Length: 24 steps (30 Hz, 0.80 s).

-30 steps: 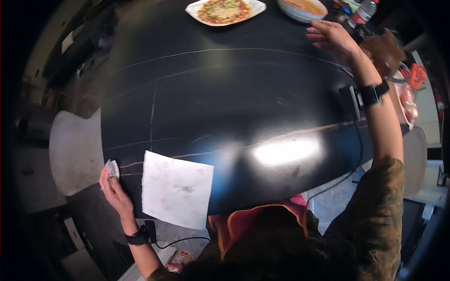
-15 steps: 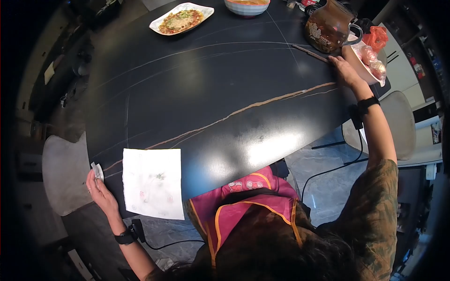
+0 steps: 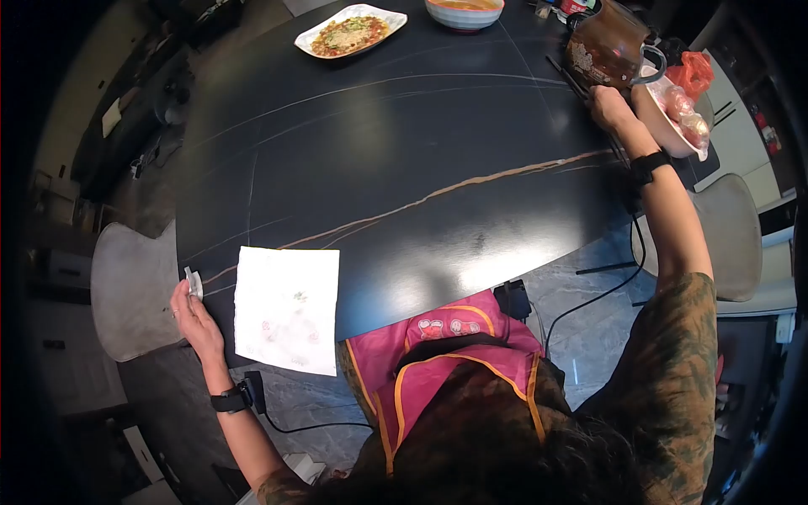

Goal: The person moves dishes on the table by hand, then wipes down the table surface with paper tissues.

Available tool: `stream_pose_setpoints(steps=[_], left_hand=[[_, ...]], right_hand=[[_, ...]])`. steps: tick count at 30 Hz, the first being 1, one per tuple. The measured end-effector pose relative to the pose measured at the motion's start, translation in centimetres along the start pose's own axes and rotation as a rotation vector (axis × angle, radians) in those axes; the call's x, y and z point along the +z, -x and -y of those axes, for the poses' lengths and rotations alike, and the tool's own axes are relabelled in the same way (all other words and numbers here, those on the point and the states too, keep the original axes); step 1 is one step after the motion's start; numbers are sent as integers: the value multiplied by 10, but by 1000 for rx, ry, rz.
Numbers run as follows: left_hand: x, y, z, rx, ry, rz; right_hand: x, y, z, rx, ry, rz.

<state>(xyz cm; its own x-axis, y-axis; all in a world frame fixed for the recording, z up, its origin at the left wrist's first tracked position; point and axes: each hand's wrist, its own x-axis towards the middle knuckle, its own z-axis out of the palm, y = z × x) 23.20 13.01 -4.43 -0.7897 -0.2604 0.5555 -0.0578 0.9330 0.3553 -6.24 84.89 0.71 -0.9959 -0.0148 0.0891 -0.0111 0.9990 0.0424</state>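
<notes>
Beside one pitcher (image 3: 606, 46), the right hand (image 3: 609, 109) is clasping dark sticks (image 3: 565, 76) — across open counter (image 3: 379, 168), the left hand (image 3: 199, 321) is pinching one wad (image 3: 194, 281) at its edge.

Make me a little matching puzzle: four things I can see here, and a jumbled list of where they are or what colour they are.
1. Sticks
2. Paper
3. Bowl
4. Apron

A. Pink with orange edging
B. In the right hand
C. At the table's far side
D. White, near the left hand

Pairs: 1-B, 2-D, 3-C, 4-A
</notes>
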Motion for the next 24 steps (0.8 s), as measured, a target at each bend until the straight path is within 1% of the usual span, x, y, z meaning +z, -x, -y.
stream_pose_setpoints(steps=[1,2,5,8,11,12,15,17,19,21,22,23,24], left_hand=[[0,0,-1,-2,4,-2],[0,0,-1,-5,8,-4],[-1,-1,-2,8,-16,5],[1,-1,3,-1,-13,13],[0,-2,-6,-21,4,7],[-1,-3,-7,-13,-1,7],[0,-2,-6,7,-19,11],[0,-2,-5,17,-38,10],[1,-2,-2,8,-29,4],[1,-1,-4,4,-21,2],[2,-2,-2,19,-32,7],[1,-2,-3,25,-44,6],[1,-2,-4,33,-54,1]], right_hand=[[-7,4,7,9,-2,-14],[-14,12,15,17,-48,-87],[-13,3,24,-23,-28,-189],[-2,-12,30,-41,19,-166],[10,-15,36,-62,-11,-284],[12,-17,35,-70,6,-280],[13,-22,31,48,55,-131],[12,-18,29,94,41,-135],[1,-9,44,67,33,-137],[-9,15,86,-259,-44,-358],[-23,32,124,-365,-157,-318],[-28,49,161,-563,-292,-337],[-38,74,204,-801,-330,-398]])
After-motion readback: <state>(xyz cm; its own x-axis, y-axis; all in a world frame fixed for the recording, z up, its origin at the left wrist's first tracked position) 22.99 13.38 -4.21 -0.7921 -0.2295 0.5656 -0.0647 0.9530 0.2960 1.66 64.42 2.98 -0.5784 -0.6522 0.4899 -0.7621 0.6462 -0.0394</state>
